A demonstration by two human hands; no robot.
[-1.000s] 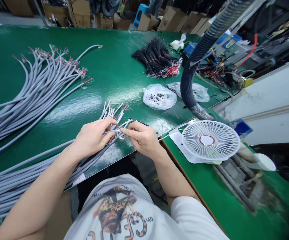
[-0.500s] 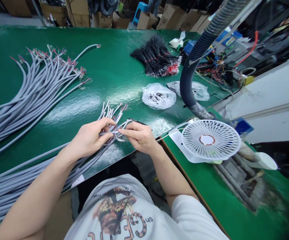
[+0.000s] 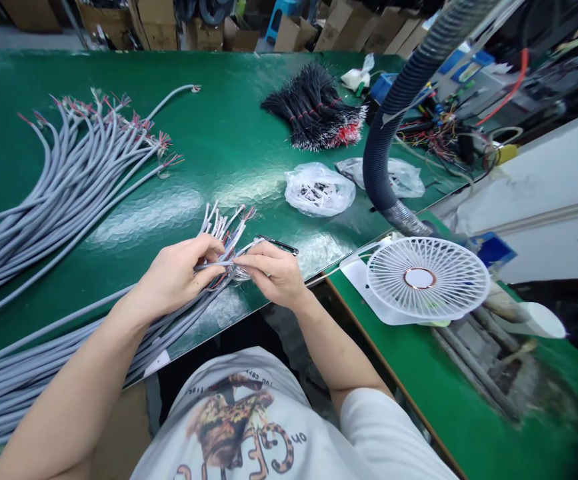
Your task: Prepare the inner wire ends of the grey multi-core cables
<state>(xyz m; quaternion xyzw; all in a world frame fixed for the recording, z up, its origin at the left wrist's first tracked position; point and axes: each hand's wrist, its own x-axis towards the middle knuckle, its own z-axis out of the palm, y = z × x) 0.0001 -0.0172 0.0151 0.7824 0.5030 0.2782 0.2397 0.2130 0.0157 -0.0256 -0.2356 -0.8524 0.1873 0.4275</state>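
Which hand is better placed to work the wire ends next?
Right, probably. The right hand holds a slim black tool beside the thin wire ends, while the left hand is tied up gripping the grey cables.

A cable-assembly workshop: a green-matted worktop (image 3: 229, 133) carries bundles of grey sheathed cable (image 3: 83, 180) and black wire harnesses (image 3: 313, 110), with a ribbed black hose (image 3: 383, 133) at right and cardboard boxes (image 3: 353, 27) along the top.

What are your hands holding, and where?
The left hand grips a bunch of grey sheathed cables just below their stripped ends. The right hand pinches those ends and also holds a slim dark tool, its grip hidden by the fingers.
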